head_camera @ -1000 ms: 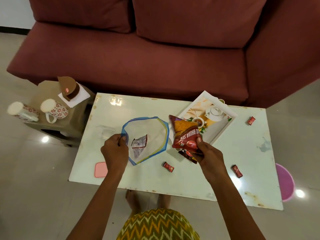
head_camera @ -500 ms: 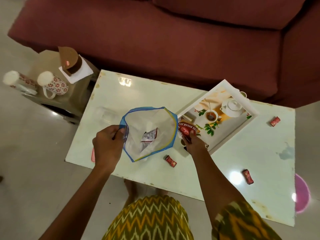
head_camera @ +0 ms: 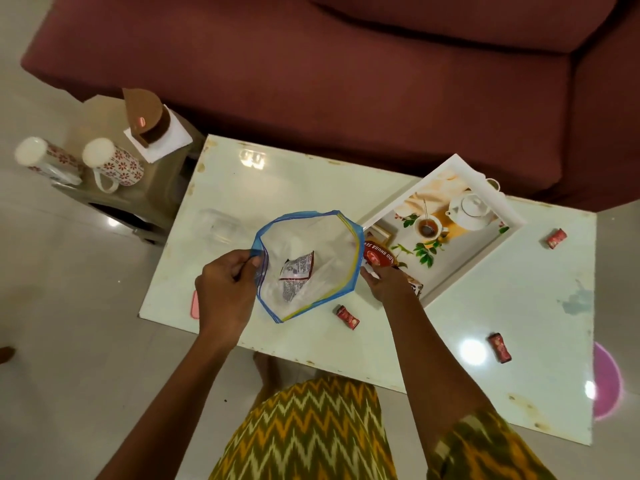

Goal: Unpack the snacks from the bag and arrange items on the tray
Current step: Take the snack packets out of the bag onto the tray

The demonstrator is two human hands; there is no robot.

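My left hand (head_camera: 225,296) pinches the left rim of a clear zip bag with a blue edge (head_camera: 332,268) and holds its mouth wide over the white table (head_camera: 450,323). One small silver-and-red sachet (head_camera: 297,277) lies inside the bag. My right hand (head_camera: 386,284) grips the lower end of a red snack packet (head_camera: 378,258), which rests at the near-left corner of the white picture tray (head_camera: 450,164). A dark packet (head_camera: 416,289) pokes out from under that hand. Three small red candies lie loose on the table (head_camera: 347,317) (head_camera: 499,347) (head_camera: 556,238).
A clear plastic container (head_camera: 218,225) stands left of the bag, and a pink lid (head_camera: 195,304) sits at the table's near-left edge. A low side table holds two flowered mugs (head_camera: 114,168) (head_camera: 45,157). A maroon sofa (head_camera: 346,81) runs behind. A purple basin (head_camera: 606,379) is on the floor at right.
My right hand carried the red snack packet from above the table down onto the tray's near-left corner. My left hand kept holding the bag open; the camera view shifted.
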